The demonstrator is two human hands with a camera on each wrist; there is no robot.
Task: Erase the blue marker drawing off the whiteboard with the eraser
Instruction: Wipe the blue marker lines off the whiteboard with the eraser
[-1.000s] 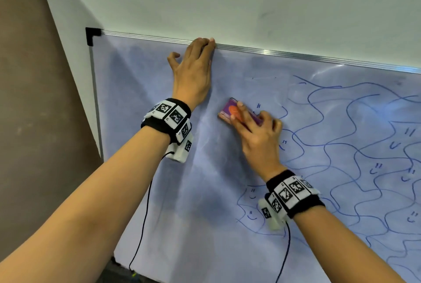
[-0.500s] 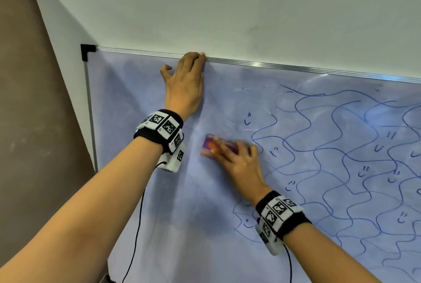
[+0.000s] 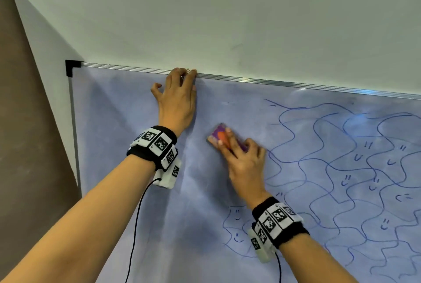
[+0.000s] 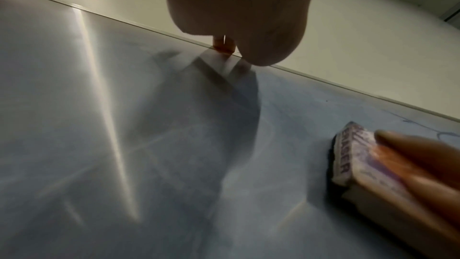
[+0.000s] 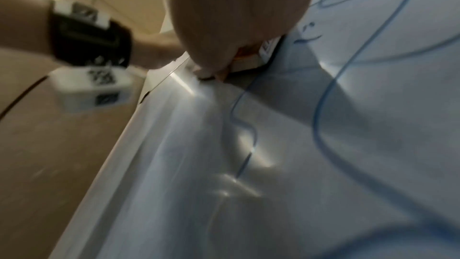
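We see open whiteboard below and left of the eraser. Our left hand, flat against the board with fingertips at the top frame, blocks the way up and left; the right side lies open.

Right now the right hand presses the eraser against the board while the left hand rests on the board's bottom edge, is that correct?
Not quite: the left hand rests at the whiteboard's top edge, as the head view shows. The right hand does press the eraser against the board.
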